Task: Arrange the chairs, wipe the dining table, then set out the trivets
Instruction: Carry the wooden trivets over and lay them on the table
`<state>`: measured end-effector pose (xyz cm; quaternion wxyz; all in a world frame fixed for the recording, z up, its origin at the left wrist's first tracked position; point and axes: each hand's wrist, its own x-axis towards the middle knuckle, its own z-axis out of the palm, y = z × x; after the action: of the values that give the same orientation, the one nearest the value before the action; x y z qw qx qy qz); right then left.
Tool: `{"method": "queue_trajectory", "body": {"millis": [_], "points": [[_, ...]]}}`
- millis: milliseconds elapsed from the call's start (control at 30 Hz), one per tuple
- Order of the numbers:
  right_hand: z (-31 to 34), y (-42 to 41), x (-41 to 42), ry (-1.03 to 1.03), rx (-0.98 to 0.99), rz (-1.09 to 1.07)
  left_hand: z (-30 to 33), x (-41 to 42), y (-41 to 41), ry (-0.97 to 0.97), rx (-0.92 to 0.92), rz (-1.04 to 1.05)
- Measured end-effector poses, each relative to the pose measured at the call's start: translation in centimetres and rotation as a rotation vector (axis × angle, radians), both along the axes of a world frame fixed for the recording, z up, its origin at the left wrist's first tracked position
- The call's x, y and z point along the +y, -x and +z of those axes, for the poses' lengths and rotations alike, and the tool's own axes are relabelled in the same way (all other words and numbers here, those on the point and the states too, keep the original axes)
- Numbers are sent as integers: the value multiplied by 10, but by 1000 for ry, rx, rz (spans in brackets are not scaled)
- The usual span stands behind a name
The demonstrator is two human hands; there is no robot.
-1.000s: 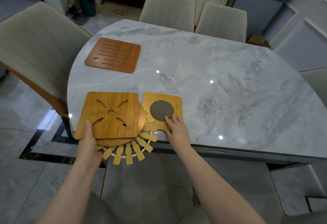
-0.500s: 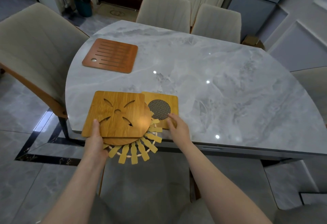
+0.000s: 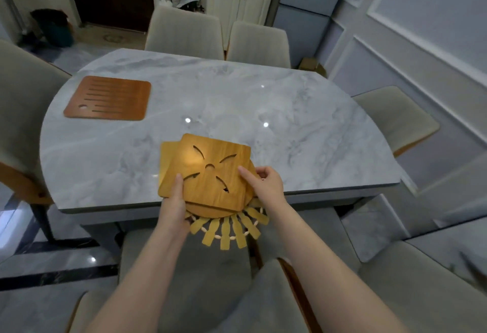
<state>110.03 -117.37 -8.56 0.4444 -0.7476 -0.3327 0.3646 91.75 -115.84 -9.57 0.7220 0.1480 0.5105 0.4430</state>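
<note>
Both my hands hold a stack of bamboo trivets over the near edge of the grey marble table (image 3: 303, 135). On top is a square trivet with curved cut-outs (image 3: 210, 159). Below it are a round one and a sun-shaped slat trivet (image 3: 229, 230) that hangs past the table edge. My left hand (image 3: 174, 201) grips the stack's near-left corner, thumb on top. My right hand (image 3: 266, 182) pinches its right edge. A small square trivet (image 3: 167, 153) peeks out at the left, mostly hidden by the stack. A dark brown slatted trivet (image 3: 108, 98) lies flat at the table's far left.
Beige chairs ring the table: one at the left (image 3: 23, 95), two at the far side (image 3: 184, 32) (image 3: 258, 43), one at the right (image 3: 395, 116). A grey chair seat (image 3: 184, 267) is right below my arms. A panelled wall runs along the right.
The stack has shifted right over the small mesh trivet, which now shows only at the stack's left. My right hand left that small trivet and took the stack's right edge.
</note>
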Motion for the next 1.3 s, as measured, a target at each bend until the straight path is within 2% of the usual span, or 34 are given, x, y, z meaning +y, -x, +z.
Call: {"method": "queue_trajectory", "body": {"millis": [167,300,833,900,1067,1300], "points": [[20,-51,-37,65,-7,-80,13,-26,-53,-1,-1,-119],[29,-101,-71,46,70,-160,24,-53,-102,-49,-6,-219],[53,-310,-160,25,152,-319,44,-154,-287,-168,-2,-368],[53,-319,-158,42,209,-366,44,-156,-295,-173,4,-354],[52,-320,-146,73,493,-445,41,-146,-301,-158,34,-285],[40,-328,-116,76,677,-536,25,-107,-291,-93,50,-109]]}}
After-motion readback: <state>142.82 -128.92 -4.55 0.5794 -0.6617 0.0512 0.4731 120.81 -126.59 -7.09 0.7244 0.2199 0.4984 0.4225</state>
